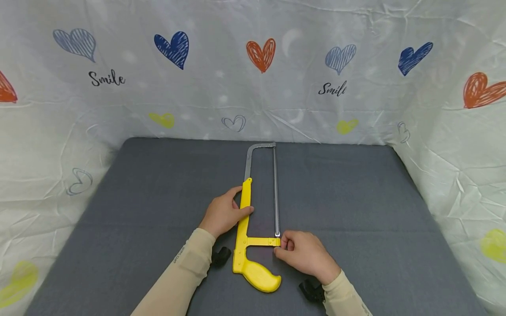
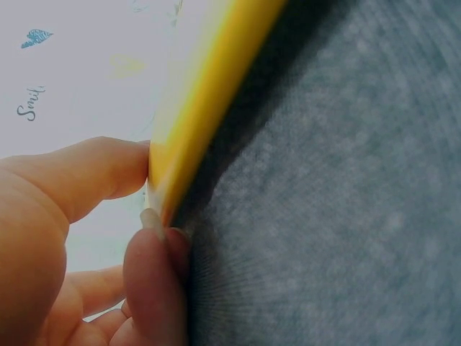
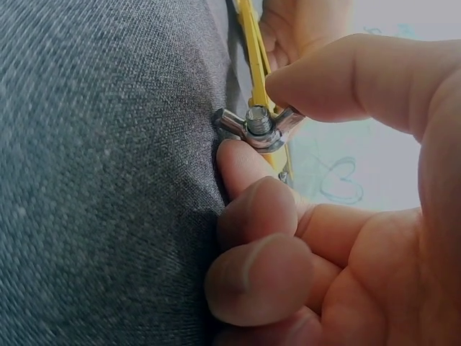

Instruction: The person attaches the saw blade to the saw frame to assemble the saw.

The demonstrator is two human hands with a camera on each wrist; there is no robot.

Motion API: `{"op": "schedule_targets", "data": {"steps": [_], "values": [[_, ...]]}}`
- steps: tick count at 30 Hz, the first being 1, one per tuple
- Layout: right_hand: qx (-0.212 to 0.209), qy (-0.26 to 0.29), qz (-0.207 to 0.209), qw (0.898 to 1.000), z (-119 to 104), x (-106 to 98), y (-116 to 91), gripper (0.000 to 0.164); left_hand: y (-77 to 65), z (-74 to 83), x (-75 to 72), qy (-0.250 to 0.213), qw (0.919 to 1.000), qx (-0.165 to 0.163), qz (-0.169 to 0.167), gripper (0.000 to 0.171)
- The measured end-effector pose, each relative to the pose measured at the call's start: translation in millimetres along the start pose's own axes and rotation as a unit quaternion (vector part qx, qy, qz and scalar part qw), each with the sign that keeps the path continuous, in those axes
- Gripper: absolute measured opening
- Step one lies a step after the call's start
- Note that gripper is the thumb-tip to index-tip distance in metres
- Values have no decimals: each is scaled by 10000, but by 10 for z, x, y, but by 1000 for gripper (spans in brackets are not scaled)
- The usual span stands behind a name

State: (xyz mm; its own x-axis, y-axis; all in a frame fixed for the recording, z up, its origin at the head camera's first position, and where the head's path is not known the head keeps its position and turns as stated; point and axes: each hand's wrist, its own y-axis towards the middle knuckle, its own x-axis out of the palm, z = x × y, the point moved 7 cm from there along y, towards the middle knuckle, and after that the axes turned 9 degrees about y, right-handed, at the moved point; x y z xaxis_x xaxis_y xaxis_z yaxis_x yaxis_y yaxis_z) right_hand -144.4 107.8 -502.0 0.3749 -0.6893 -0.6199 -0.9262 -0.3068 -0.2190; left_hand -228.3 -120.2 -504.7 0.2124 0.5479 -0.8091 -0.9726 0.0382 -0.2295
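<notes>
A hacksaw (image 1: pixel 258 275) with a yellow handle and grey steel front bow lies on the dark cloth, its handle end toward me. Its blade (image 1: pixel 276 193) runs along the right side. My left hand (image 1: pixel 222 213) grips the yellow frame bar between thumb and fingers; the left wrist view shows this bar (image 2: pixel 216 86) close up. At the right end of the yellow crosspiece is my right hand (image 1: pixel 307 254). In the right wrist view, its thumb and index finger pinch a metal wing nut (image 3: pixel 263 140) on a threaded bolt end (image 3: pixel 257 117). The other right fingers are curled.
Dark grey cloth (image 1: pixel 158 184) covers the table around the saw. A white curtain (image 1: pixel 221 83) printed with hearts hangs behind it and along both sides. Black wrist-camera pieces (image 1: pixel 221 256) sit under the wrists.
</notes>
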Motion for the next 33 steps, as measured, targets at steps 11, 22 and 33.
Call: {"op": "schedule_targets", "data": {"steps": [11, 22, 33], "values": [[-9, 4, 2, 10000, 20, -16, 2, 20, 5, 10, 17, -30, 10000, 12, -14, 82], [-207, 348, -24, 9992, 63, -53, 8, 18, 10, 27, 12, 1, 10000, 7, -6, 81], [-327, 307, -83, 9990, 43, -49, 0, 11, 4, 7, 6, 26, 10000, 1, 35, 82]]}}
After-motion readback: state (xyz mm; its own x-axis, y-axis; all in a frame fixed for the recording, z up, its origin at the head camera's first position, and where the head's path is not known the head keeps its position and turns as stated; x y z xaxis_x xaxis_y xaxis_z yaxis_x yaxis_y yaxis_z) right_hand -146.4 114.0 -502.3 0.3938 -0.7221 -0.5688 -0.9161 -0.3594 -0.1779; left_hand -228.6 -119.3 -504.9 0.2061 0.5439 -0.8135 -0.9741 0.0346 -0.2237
